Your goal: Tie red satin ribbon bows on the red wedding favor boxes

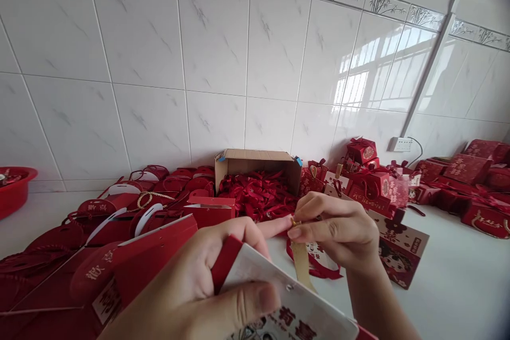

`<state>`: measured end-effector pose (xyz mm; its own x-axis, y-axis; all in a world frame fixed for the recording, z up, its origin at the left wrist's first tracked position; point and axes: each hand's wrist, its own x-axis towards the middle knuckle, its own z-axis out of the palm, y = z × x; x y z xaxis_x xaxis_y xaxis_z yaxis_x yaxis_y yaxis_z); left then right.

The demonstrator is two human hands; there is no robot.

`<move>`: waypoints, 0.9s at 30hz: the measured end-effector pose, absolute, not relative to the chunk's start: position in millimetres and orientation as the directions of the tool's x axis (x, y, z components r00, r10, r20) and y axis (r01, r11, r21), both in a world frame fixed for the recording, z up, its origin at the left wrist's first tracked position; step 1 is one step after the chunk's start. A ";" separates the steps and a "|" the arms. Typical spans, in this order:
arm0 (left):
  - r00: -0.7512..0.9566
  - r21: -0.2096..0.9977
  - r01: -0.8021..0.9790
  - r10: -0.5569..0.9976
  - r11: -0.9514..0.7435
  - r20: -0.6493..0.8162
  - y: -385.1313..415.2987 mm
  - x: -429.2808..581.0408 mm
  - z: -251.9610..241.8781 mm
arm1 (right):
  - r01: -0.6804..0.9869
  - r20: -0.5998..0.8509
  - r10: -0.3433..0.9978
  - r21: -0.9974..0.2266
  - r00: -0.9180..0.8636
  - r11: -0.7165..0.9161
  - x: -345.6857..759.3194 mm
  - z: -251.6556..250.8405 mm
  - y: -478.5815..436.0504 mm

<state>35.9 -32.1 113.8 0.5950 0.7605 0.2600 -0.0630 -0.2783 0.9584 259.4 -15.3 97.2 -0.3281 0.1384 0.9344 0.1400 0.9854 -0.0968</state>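
Observation:
My left hand grips a red and white printed gift box near its top edge, thumb on the white face and index finger stretched to the right. A small eyelet shows in that face. My right hand pinches a gold ribbon at its upper end, close to the left index fingertip. The ribbon's lower part hangs down behind the box's edge. Below my right hand, a red ribbon lies by another printed white piece on the table.
An open cardboard box of red ribbon bows stands against the tiled wall. Red gift boxes crowd the left; finished-looking red boxes pile up at right. A red basin sits far left, a socket on the wall.

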 end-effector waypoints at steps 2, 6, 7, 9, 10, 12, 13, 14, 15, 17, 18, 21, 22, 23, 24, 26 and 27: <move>0.598 0.966 -0.084 0.762 -0.246 0.247 -31.2 36.8 114.7 | 0.145 0.936 0.135 -0.092 -0.325 0.985 258.7 97.2 -15.1; 0.638 0.964 -0.103 0.727 -0.245 0.253 -28.4 38.8 113.9 | 0.136 0.941 0.144 -0.107 -0.305 0.985 256.5 97.1 -14.6; 0.635 0.961 -0.103 0.727 -0.258 0.263 -28.2 39.2 113.5 | 0.121 0.943 0.146 -0.114 -0.300 0.986 256.1 96.9 -14.6; 0.615 0.955 -0.107 0.737 -0.275 0.281 -28.9 39.9 113.0 | 0.092 0.944 0.160 -0.139 -0.289 0.986 255.2 96.5 -14.6; 0.603 0.954 -0.107 0.745 -0.280 0.286 -29.6 40.1 113.0 | 0.082 0.943 0.173 -0.156 -0.285 0.984 254.8 96.3 -14.5; 0.591 0.950 -0.096 0.751 -0.297 0.295 -30.7 40.4 113.6 | 0.071 0.936 0.207 -0.194 -0.285 0.978 254.1 95.9 -14.3; 0.592 0.947 -0.081 0.749 -0.311 0.297 -31.0 40.6 114.2 | 0.067 0.932 0.222 -0.212 -0.286 0.975 253.8 95.7 -14.0; 0.595 0.942 -0.065 0.745 -0.330 0.302 -31.0 40.8 114.9 | 0.063 0.930 0.234 -0.225 -0.285 0.972 253.4 95.6 -13.7; 0.595 0.934 -0.050 0.741 -0.353 0.312 -30.7 41.0 115.7 | 0.060 0.928 0.240 -0.233 -0.283 0.971 253.0 95.5 -13.3; 0.585 0.913 -0.030 0.733 -0.407 0.346 -29.0 41.2 117.5 | 0.059 0.928 0.251 -0.244 -0.276 0.968 252.6 95.3 -12.4; 0.577 0.902 -0.021 0.731 -0.432 0.364 -27.5 41.0 118.5 | 0.062 0.926 0.260 -0.253 -0.275 0.965 252.9 95.2 -11.8; 0.550 0.879 -0.002 0.734 -0.476 0.399 -20.1 39.4 121.1 | 0.083 0.906 0.344 -0.334 -0.245 0.939 258.0 94.5 -9.1; 0.528 0.876 -0.006 0.743 -0.481 0.412 -16.9 38.6 121.6 | 0.077 0.904 0.372 -0.364 -0.211 0.928 261.4 94.0 -7.7; 0.495 0.875 -0.014 0.757 -0.483 0.426 -13.6 37.9 121.9 | 0.059 0.907 0.388 -0.384 -0.165 0.921 265.4 93.5 -6.4; 0.455 0.875 -0.020 0.775 -0.483 0.438 -10.3 37.5 121.8 | 0.035 0.913 0.393 -0.391 -0.111 0.920 269.8 93.0 -5.1; 0.383 0.874 -0.017 0.805 -0.485 0.454 -4.6 37.7 120.5 | -0.016 0.926 0.377 -0.378 -0.019 0.926 277.3 92.6 -4.2; 0.357 0.871 -0.010 0.812 -0.491 0.461 -2.3 38.4 119.4 | -0.033 0.931 0.365 -0.365 -0.001 0.931 279.3 92.8 -5.2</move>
